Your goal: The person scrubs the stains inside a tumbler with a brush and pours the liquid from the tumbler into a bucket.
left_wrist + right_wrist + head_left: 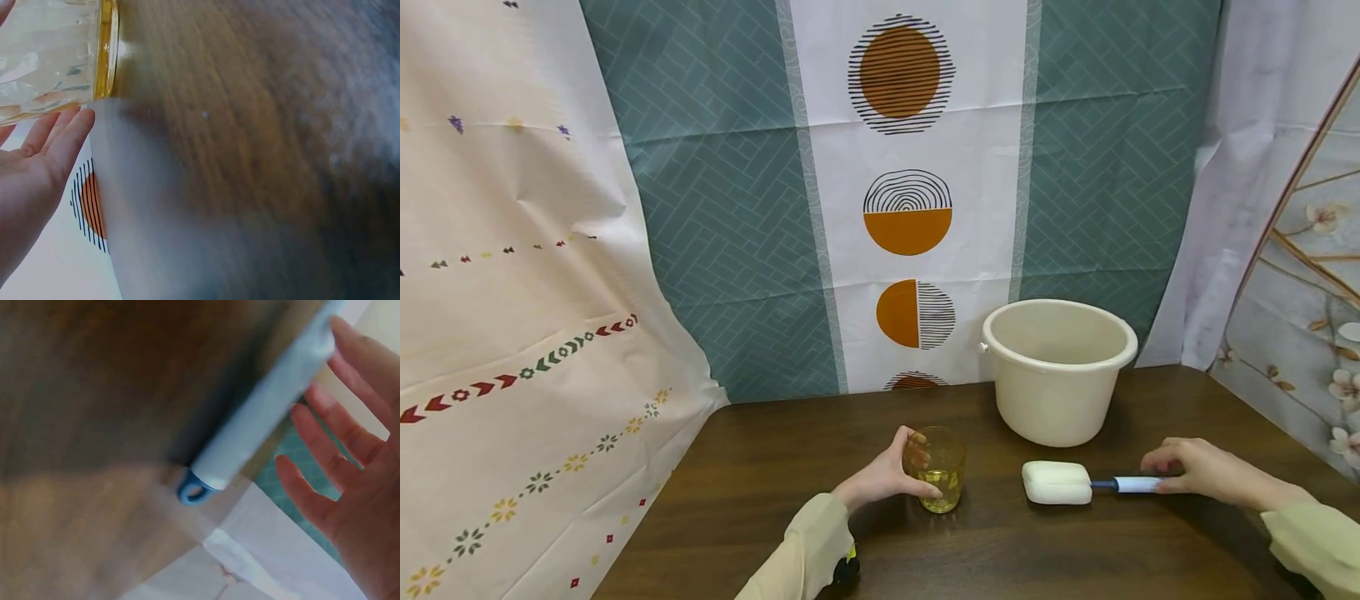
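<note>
A yellow tinted drinking glass [946, 479] stands upright on the brown table, with some liquid or thick base showing low in it. My left hand [891, 475] holds it from the left, thumb at the front and fingers round the back; in the left wrist view those fingers [69, 134] lie along the glass wall [50, 62]. To the right lies a cup-cleaning sponge brush with a white sponge head [1057, 483] and a pale blue handle [1137, 485]. My right hand [1206, 475] is at the handle, its fingers [312, 447] spread loosely beside the grip and not wrapped round it.
A cream bucket [1060, 400] stands at the back right of the table [760, 475], behind the sponge brush. Patterned cloths [730, 208] hang behind the table and along both sides. A small black item [846, 568] shows under the left sleeve.
</note>
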Motion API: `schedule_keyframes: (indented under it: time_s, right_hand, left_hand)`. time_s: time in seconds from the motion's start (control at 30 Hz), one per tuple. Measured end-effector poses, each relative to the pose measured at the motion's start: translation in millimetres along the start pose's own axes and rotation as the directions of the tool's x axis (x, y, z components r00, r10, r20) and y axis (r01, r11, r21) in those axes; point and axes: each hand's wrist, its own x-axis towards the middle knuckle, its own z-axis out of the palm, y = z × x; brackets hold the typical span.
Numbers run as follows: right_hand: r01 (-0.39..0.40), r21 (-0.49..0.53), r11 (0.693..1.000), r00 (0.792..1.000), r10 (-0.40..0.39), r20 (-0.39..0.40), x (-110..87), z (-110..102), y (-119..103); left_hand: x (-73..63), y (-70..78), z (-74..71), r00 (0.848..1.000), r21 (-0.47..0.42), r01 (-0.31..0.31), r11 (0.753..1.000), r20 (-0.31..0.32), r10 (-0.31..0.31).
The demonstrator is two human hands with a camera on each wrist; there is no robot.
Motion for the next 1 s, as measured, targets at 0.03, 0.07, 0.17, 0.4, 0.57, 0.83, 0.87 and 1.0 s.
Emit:
schedule_keyframes:
  time_s: [0.03,0.07,0.17,0.4,0.57,0.83,0.87,1.0]
  right_hand:
    - [-0.029,-0.017,0.999,1.000,0.029,-0.009,1.3,-2.9,-3.3]
    - [-0.061,-0.036,0.997,0.998,0.060,-0.027,2.7,-6.2,-6.8]
    - [-0.167,-0.103,0.981,0.983,0.157,-0.097,7.3,-16.5,-15.6]
    - [-0.291,-0.152,0.945,0.931,0.243,-0.272,15.3,-40.0,-22.2]
    - [-0.346,-0.079,0.935,0.891,0.301,-0.339,28.5,-57.2,-24.5]
    - [-0.400,0.076,0.913,0.864,0.404,-0.300,54.8,-80.1,-28.9]
    - [-0.407,0.087,0.909,0.865,0.414,-0.283,58.2,-82.2,-28.9]
    - [-0.425,0.106,0.899,0.869,0.438,-0.231,70.0,-87.9,-26.3]
  left_hand:
    - [-2.0,3.9,0.0,1.000,-0.003,0.000,1.000,0.000,0.000]
    - [-1.8,3.5,-0.1,1.000,-0.002,0.002,1.000,-0.001,-0.002]
    - [-1.7,2.9,0.0,1.000,-0.004,0.017,1.000,-0.001,-0.017]
    - [-1.5,1.9,1.7,1.000,-0.006,0.016,1.000,-0.008,-0.016]
    - [-2.2,2.1,1.7,1.000,-0.015,0.015,1.000,-0.008,-0.015]
    - [-0.7,0.2,2.0,1.000,-0.071,-0.005,0.997,0.029,0.007]
    - [-0.8,0.0,2.0,1.000,-0.074,-0.003,0.997,0.031,0.005]
    - [-2.7,1.7,2.4,1.000,-0.076,0.001,0.997,0.029,0.001]
